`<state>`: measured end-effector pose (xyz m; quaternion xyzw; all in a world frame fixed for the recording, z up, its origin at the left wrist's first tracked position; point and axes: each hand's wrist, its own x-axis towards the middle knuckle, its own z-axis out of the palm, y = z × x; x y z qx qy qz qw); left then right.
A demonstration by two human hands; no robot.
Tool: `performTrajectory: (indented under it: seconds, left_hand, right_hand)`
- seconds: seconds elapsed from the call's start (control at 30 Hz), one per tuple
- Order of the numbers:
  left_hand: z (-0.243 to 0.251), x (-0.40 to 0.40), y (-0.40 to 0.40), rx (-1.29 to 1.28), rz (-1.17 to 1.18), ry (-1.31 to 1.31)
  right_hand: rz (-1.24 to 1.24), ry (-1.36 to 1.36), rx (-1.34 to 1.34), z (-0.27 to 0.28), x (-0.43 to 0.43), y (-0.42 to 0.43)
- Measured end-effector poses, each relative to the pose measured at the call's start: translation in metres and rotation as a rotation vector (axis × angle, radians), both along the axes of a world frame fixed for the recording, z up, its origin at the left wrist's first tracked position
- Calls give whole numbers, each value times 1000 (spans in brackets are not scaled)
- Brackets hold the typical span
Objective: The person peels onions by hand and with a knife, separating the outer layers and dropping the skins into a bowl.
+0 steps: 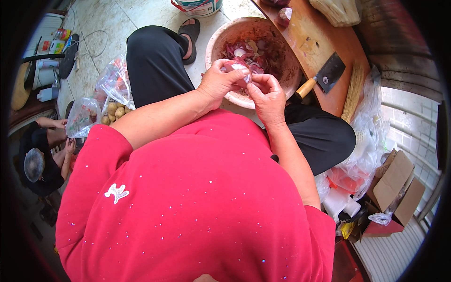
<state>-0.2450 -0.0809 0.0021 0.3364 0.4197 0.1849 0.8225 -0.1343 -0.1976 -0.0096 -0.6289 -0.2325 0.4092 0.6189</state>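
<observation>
My left hand (222, 80) grips a piece of red onion (240, 67), its pale cut side showing between thumb and fingers. The fingertips of my right hand (269, 97) pinch the same piece at its right edge. Both hands are over the near side of a pinkish plastic basin (215, 42). Red onion pieces and skins (259, 56) lie in the bottom of the basin, partly hidden by my hands. To the right, a cleaver (329, 74) with a wooden handle rests on a wooden board (299, 38), the handle sticking out past the board's edge.
A red onion (283, 17) sits on the board's far end, and a straw brush (352, 91) lies along its right side. Potatoes (116, 111) and plastic bags (112, 77) are at left, near another person (44, 158). A bucket (201, 7) stands beyond the basin; cardboard boxes (394, 183) are at right.
</observation>
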Motion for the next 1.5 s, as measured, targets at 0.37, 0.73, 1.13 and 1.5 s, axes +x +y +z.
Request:
performTrajectory:
  seconds: [0.37, 0.73, 1.13, 1.5]
  left_hand:
    - [-2, -1, -2, 115, 8, 64]
    - [-1, -4, -2, 13, -38, 53]
    - [-7, -7, 7, -57, -82, 71]
    - [-12, -7, 6, 219, -233, 197]
  right_hand:
    - [-22, -469, -121, 3, 0, 7]
    - [5, -621, -245, 2, 5, 8]
    - [-48, 279, -130, 5, 5, 6]
    - [55, -144, -147, -22, 3, -1]
